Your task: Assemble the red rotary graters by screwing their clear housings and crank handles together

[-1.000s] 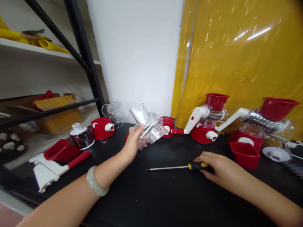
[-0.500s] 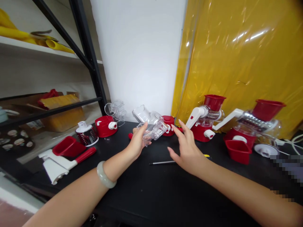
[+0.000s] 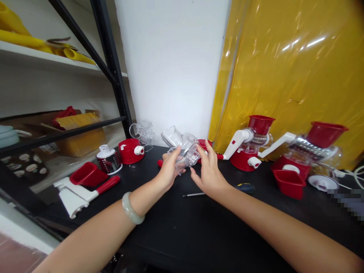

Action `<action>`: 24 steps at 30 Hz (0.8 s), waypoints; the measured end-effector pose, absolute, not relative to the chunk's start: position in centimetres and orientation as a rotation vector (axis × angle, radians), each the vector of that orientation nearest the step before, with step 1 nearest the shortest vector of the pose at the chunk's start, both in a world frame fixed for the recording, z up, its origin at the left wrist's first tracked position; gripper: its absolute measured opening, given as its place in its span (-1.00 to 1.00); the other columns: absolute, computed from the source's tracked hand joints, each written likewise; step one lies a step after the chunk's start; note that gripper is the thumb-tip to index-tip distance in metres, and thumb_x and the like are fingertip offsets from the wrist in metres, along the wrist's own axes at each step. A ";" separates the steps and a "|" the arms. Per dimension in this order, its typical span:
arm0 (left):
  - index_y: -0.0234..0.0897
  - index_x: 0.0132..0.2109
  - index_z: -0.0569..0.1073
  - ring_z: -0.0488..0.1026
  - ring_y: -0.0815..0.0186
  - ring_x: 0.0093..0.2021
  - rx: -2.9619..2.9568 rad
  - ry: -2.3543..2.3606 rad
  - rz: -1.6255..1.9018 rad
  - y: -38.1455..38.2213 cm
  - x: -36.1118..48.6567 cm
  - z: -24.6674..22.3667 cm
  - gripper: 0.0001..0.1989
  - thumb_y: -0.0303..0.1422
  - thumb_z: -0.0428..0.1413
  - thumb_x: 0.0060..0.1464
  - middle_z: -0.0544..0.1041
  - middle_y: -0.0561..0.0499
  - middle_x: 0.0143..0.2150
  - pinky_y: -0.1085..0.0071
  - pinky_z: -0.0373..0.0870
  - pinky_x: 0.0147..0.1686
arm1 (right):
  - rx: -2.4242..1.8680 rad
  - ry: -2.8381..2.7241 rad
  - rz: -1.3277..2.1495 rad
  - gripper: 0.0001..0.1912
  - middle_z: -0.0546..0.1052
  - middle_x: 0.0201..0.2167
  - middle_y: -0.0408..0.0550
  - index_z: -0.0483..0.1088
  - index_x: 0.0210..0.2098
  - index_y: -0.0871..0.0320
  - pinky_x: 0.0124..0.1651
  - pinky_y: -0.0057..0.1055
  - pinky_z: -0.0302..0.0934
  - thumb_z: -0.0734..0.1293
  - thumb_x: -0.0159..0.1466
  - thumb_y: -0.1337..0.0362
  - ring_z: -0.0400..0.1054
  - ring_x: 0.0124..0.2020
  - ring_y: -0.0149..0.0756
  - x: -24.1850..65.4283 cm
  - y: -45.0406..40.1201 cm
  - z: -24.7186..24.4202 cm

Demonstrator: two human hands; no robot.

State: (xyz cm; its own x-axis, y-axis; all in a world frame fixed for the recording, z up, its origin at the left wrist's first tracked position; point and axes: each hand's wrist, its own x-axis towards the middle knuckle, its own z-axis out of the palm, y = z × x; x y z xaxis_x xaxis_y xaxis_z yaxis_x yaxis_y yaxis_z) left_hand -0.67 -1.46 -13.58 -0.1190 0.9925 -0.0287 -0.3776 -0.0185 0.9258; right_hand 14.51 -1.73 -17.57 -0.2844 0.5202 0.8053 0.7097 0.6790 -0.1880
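While the left hand (image 3: 168, 169) grips it, the clear housing (image 3: 188, 142) extends rightward.

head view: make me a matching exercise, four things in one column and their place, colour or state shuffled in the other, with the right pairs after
1. screwdriver
2. bracelet
3. left hand
4. sheet

A. holds a clear part
B. shiny yellow, at the back right
C. lies on the black table
D. pale, ring-shaped

Pairs: 1-C, 2-D, 3-A, 4-B
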 end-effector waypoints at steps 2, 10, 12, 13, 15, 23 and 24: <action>-0.27 -0.11 0.28 0.44 0.43 -0.49 0.846 1.005 1.457 -1.5 -0.7 -13.6 -0.70 -0.15 0.14 0.23 0.41 0.03 -0.27 0.53 0.39 -0.59 | -0.955 -1.956 -0.266 -0.16 -0.15 0.42 0.36 -0.13 0.44 0.16 0.34 0.27 0.10 0.32 0.29 0.40 -0.15 0.45 0.26 14.5 -1.7 -17.6; -0.26 -0.13 0.28 0.41 0.45 -0.52 0.818 1.010 1.451 -1.4 -0.7 -13.6 -0.70 -0.15 0.14 0.23 0.40 0.06 -0.30 0.53 0.38 -0.59 | -0.951 -1.952 -0.302 -0.25 -0.07 0.39 0.41 -0.05 0.40 0.22 0.30 0.27 0.15 0.31 0.30 0.39 -0.06 0.41 0.28 14.4 -1.5 -17.8; -0.26 -0.14 0.26 0.41 0.45 -0.52 0.810 1.016 1.450 -1.4 -0.7 -13.6 -0.72 -0.16 0.13 0.24 0.39 0.06 -0.30 0.53 0.38 -0.60 | -0.952 -1.949 -0.316 -0.28 -0.06 0.39 0.41 -0.03 0.39 0.22 0.29 0.27 0.16 0.30 0.31 0.38 -0.05 0.41 0.27 14.3 -1.4 -17.8; -0.25 -0.15 0.26 0.41 0.46 -0.52 0.805 1.020 1.451 -1.5 -0.6 -13.5 -0.72 -0.16 0.13 0.24 0.39 0.06 -0.29 0.53 0.38 -0.59 | -0.951 -1.947 -0.324 -0.29 -0.05 0.38 0.41 -0.02 0.39 0.22 0.29 0.26 0.17 0.30 0.31 0.38 -0.05 0.40 0.27 14.3 -1.4 -17.9; -0.25 -0.16 0.24 0.41 0.46 -0.52 0.793 1.027 1.452 -1.5 -0.6 -13.4 -0.72 -0.17 0.13 0.25 0.39 0.07 -0.30 0.53 0.38 -0.59 | -0.950 -1.942 -0.339 -0.30 -0.02 0.37 0.40 0.00 0.39 0.21 0.28 0.26 0.18 0.29 0.32 0.38 -0.03 0.39 0.25 14.2 -1.3 -17.9; -0.26 -0.14 0.28 0.43 0.44 -0.51 0.763 1.002 1.433 -2.0 -0.2 -13.2 -0.73 -0.16 0.13 0.25 0.43 0.07 -0.32 0.51 0.37 -0.57 | -0.938 -1.931 -0.381 -0.30 0.07 0.32 0.39 0.01 0.37 0.21 0.24 0.27 0.21 0.29 0.29 0.40 0.07 0.33 0.25 14.2 -1.2 -18.1; -0.26 -0.14 0.29 0.44 0.43 -0.51 0.761 0.991 1.429 -2.1 -0.2 -13.2 -0.71 -0.15 0.14 0.24 0.44 0.07 -0.33 0.50 0.37 -0.56 | -0.936 -1.930 -0.383 -0.29 0.07 0.32 0.39 0.00 0.37 0.21 0.25 0.26 0.21 0.28 0.28 0.41 0.06 0.33 0.24 14.1 -1.2 -18.1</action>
State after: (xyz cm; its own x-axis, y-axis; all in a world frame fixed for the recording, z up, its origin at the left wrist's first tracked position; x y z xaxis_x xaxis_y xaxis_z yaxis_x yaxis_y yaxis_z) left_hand -0.20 -2.05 -13.22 -0.1093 0.9894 -0.0954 -0.4357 0.0386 0.8993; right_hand 14.15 -1.16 -18.11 -0.2811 0.4536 0.8457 0.7422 0.6615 -0.1080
